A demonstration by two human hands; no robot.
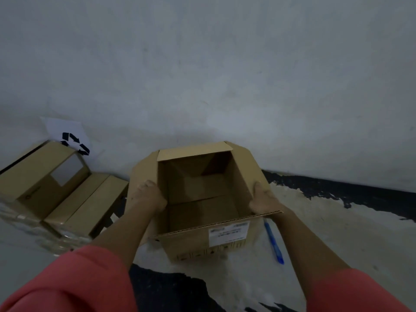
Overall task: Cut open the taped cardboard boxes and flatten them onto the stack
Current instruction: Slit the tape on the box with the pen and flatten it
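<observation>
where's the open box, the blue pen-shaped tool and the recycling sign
open box [191, 244]: head view, on its near outer wall, left of the label
blue pen-shaped tool [273, 242]: head view, middle of its body
recycling sign [75, 143]: head view, centre of the black arrow symbol

My left hand [149, 195] grips one box [193, 244] wall, fingers curled over its rim. My right hand [264, 199] grips the opposite wall. Both forearms are extended.

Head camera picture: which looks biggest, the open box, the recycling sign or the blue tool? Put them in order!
1. open box
2. recycling sign, though it is farther away and partly hidden
3. blue tool, long but thin
</observation>
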